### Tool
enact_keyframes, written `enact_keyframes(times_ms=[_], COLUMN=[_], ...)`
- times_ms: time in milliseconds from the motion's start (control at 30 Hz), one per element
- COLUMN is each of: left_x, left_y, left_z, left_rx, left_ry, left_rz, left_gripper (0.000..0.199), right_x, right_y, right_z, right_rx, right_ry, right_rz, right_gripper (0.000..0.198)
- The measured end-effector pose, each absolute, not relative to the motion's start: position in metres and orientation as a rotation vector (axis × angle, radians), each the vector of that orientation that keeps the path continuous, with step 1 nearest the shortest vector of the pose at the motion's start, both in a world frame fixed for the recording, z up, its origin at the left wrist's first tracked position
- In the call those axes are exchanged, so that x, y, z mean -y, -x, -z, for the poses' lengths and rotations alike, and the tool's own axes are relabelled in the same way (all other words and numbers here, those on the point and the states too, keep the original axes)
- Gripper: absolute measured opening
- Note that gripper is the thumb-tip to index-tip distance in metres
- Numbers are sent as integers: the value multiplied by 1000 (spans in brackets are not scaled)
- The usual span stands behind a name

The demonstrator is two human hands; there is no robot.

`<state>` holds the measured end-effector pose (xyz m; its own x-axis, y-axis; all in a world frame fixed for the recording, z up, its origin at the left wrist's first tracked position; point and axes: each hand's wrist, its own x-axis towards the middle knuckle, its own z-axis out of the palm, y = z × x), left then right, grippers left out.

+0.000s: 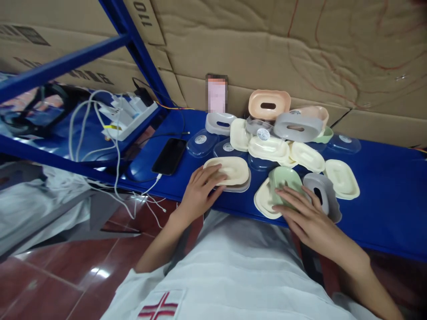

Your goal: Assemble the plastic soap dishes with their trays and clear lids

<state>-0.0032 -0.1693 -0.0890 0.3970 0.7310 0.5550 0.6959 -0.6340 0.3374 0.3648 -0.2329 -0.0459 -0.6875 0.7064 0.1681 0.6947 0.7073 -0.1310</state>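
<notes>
My left hand (203,189) is on a cream oval soap dish (233,170), its fingers over the left end and the thumb at the near side. Beneath that dish a grey piece (245,186) peeks out. My right hand (305,215) lies with outstretched fingers across a pale green soap dish piece (287,178), which rests partly over a cream piece (265,202). Right by its thumb is a grey slotted soap dish (322,193), partly covered by the hand. Another cream piece (342,179) lies further right.
Behind the hands lie several cream, grey and peach (255,106) soap dish parts and clear lids (202,143) with round stickers. A black phone (169,156) on a white cable and a power strip (130,120) are left. A lit phone (216,94) leans on the cardboard (360,75).
</notes>
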Motion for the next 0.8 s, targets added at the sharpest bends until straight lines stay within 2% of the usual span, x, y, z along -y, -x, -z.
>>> enact_keyframes(times_ms=[233,367,633,800], left_x=[163,141,25,-11], left_y=[1,0,-39,-60], left_z=[82,58,21,33], left_rx=[-1296,-1356,-1525,-1559], left_ry=[-2575,-2594,-2654,-2665], left_rz=[-1199,-1214,-1141,-910], left_gripper=[23,25,56,45], right_x=[235,233,231,233], right_y=[-347,-362,-358,-356], right_z=[60,64,84,82], right_rx=[2487,2426,2360,2357], right_ry=[1096,1082,1077,1135], right_rz=[157,108,122,181], right_gripper=[38,40,40,49])
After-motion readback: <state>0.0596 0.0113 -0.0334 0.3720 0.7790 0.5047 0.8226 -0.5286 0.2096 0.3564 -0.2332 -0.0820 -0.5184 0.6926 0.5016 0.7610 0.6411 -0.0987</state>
